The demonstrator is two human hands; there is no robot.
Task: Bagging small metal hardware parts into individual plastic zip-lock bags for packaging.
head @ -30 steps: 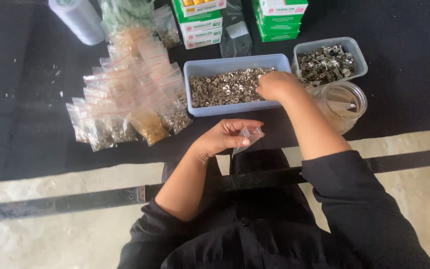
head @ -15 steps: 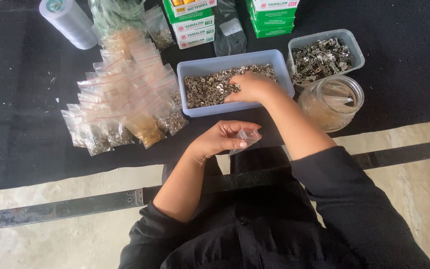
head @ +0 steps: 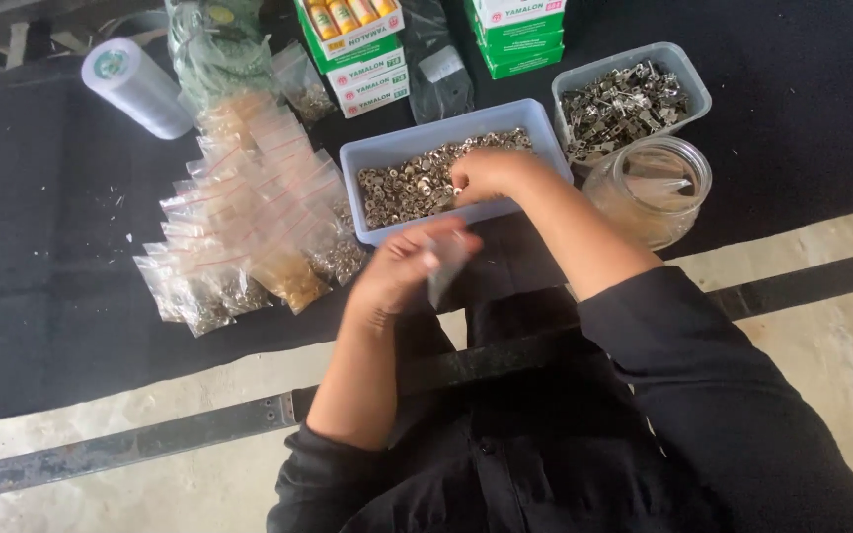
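Left hand (head: 402, 271) pinches small clear bag (head: 443, 266), just before tray (head: 377, 158). Right hand (head: 491, 175) closed on fasteners (head: 407, 183). Keep bag mouth open, close under tray rim; drop few at once.

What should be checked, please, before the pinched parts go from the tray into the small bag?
1. Right hand over the blue tray, fingertips among the small metal parts: ok.
2. Parts actually pinched: cannot tell, fingers hide them.
3. Left hand holds the small clear bag: ok.
4. Bag mouth open: cannot tell, blurred.
5. Filled bags lie left of the tray, apart from both hands: ok.
6. Glass jar stands beside the right forearm, apart: ok.
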